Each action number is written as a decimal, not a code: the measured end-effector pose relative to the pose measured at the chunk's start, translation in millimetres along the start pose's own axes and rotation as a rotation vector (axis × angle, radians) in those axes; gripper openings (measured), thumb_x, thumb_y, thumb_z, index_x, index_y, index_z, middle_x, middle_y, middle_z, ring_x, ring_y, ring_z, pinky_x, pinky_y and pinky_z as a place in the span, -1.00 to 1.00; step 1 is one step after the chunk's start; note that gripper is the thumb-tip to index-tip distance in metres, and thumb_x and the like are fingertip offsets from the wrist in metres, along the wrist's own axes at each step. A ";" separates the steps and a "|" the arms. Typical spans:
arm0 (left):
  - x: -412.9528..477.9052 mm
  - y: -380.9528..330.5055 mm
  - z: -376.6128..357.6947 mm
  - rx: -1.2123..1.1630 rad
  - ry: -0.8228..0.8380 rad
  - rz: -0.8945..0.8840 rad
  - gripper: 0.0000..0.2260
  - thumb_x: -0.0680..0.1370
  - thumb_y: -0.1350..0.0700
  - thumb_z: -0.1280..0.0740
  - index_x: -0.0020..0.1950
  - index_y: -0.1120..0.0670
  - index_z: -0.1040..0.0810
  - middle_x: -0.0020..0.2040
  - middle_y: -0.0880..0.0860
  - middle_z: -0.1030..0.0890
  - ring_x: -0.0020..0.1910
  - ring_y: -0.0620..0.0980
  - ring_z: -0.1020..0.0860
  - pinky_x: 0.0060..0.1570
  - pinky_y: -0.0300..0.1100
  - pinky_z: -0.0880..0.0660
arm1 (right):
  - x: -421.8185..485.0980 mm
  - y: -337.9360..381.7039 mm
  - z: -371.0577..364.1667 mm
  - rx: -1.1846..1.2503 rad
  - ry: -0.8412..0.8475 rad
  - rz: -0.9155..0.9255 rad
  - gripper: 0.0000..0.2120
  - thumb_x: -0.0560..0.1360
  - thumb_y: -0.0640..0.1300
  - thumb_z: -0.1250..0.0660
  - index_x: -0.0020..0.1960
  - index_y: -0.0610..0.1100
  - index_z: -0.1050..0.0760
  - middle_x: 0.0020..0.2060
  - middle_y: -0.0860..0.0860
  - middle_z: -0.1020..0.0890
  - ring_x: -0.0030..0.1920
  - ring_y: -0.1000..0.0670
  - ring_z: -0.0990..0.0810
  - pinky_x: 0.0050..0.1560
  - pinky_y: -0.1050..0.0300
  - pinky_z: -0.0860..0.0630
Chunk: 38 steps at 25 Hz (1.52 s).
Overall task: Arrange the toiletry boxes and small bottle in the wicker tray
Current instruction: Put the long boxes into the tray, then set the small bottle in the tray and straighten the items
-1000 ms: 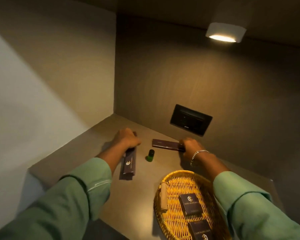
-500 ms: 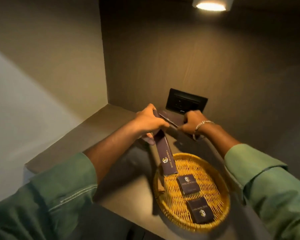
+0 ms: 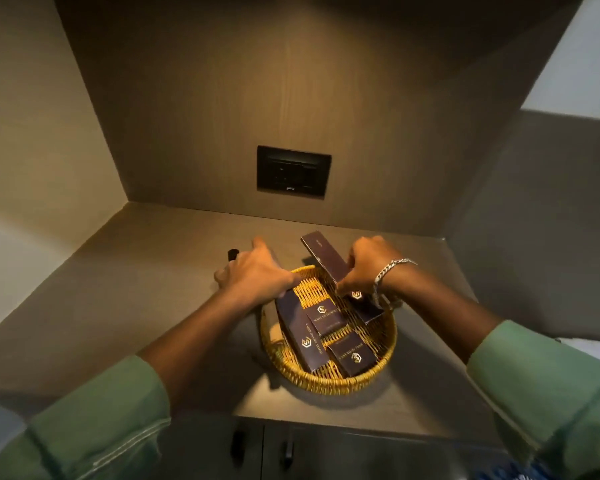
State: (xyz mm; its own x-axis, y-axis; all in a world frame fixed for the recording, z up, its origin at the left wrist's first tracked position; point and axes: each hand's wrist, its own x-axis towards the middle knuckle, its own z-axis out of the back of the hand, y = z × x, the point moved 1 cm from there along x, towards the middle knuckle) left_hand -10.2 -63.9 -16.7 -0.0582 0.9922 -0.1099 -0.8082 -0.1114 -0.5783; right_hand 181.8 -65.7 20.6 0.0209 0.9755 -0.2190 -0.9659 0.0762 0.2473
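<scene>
A round yellow wicker tray point(image 3: 328, 384) stands on the counter near its front edge. Two small dark boxes point(image 3: 326, 318) point(image 3: 352, 356) with gold logos lie inside it. A long dark box point(image 3: 300, 336) lies along the tray's left side, and my left hand point(image 3: 257, 275) grips its far end. My right hand point(image 3: 364, 268) holds a second long dark box point(image 3: 323, 259) tilted, its lower end in the tray's right side. The small bottle point(image 3: 232, 254) stands on the counter just left of my left hand, mostly hidden.
A black socket panel point(image 3: 293, 171) sits on the back wall of the niche. Side walls close in on the left and right. A pale cylindrical item point(image 3: 274, 332) lies at the tray's left rim. Cabinet doors with dark handles point(image 3: 236, 441) are below the counter edge.
Both hands lifted their long boxes off the counter and carried them to the tray. The left box now lies in the tray; the right box's lower end has come down into it.
</scene>
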 end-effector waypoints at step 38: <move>17.2 -37.5 -3.2 0.148 0.290 -0.696 -0.70 0.42 0.18 -0.48 0.13 0.03 -0.58 -0.01 -0.06 -0.57 0.00 -0.10 -0.52 -0.12 -0.24 -0.51 | -40.9 -74.8 -18.8 0.452 -0.393 0.034 -0.85 0.39 -0.08 -0.48 -0.09 -0.13 -0.66 -0.21 -0.03 -0.69 -0.19 0.03 -0.62 -0.14 0.09 -0.58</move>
State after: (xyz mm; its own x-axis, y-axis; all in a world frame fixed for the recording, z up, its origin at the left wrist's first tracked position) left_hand 21.1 -42.8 0.5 0.6321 0.7746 0.0210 -0.6733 0.5624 -0.4800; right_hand 248.4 -115.2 -6.7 0.1687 0.9756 0.1403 -0.7641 0.0395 0.6439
